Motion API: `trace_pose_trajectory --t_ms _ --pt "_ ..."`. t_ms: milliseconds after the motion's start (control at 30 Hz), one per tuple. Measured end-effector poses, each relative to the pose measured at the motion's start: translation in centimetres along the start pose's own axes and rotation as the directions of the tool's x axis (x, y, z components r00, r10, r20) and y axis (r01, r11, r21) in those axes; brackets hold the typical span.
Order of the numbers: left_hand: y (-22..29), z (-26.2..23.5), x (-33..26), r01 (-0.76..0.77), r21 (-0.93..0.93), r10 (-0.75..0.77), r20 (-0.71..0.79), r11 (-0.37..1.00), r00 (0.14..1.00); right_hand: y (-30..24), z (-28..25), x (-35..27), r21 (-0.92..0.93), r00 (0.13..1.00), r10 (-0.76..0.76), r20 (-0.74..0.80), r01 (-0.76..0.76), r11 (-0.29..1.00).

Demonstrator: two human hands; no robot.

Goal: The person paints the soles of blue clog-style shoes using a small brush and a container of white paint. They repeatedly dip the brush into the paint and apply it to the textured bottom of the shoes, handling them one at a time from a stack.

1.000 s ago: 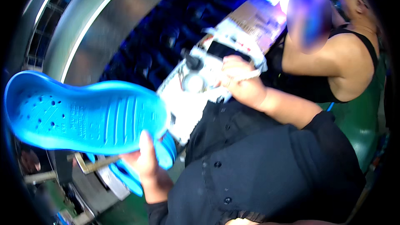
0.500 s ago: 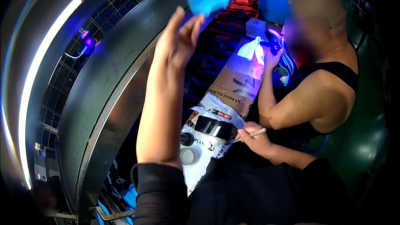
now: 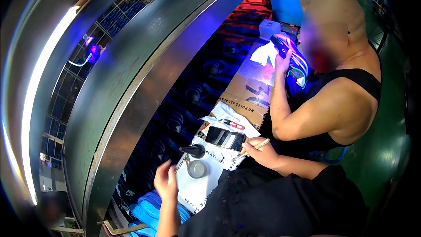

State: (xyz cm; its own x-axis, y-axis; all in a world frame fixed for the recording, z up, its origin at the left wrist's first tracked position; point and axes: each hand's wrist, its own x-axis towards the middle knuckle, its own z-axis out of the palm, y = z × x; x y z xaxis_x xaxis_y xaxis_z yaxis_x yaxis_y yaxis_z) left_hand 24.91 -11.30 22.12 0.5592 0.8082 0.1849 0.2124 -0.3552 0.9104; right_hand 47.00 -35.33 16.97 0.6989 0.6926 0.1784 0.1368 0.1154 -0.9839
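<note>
My left hand [image 3: 166,181] is low and to the left of the white-covered work strip [image 3: 193,193], with its fingers loosely apart and nothing in them. Beside it lie several blue shoe soles [image 3: 153,206], partly hidden behind my forearm. A slim brush [image 3: 262,144] with a pale handle is gripped by my right hand [image 3: 259,152]; its lower end points down toward the strip. A dark phone [image 3: 226,139] lies flat just left of that hand. Nearer to me stand a small round cup [image 3: 198,169] and a black bottle with a pointed nozzle [image 3: 193,150].
A red cutter [image 3: 234,124] and white cloth [image 3: 230,113] lie on cardboard [image 3: 245,90]. A co-worker [image 3: 333,87] sits at the right, holding a dark object under purple light. A dark green conveyor belt [image 3: 127,57] curves along the left, above racks of dark shoe-like shapes.
My left hand has come down from beside the belt, away from the bright blue piece; a blue edge now shows at the top of the belt. My right hand still holds the brush.
</note>
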Motion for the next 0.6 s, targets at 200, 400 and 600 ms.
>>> trace_pose_trajectory --t_ms 200,400,600 --pt "-8.2 -13.5 -11.4 0.170 0.815 0.179 -0.316 0.554 0.932 1.0 4.2 0.8 -0.025 0.983 0.098 0.153 -0.095 0.995" --pt "-10.6 -14.0 -14.9 0.317 0.817 -0.036 -0.343 0.481 0.939 0.8 9.4 0.8 -0.024 0.957 0.134 0.256 -0.132 0.991" --pt "-10.0 -16.2 -14.7 0.585 0.663 -0.289 -0.512 0.466 0.809 0.8 10.6 1.3 -0.094 0.955 0.217 0.203 -0.202 0.975"
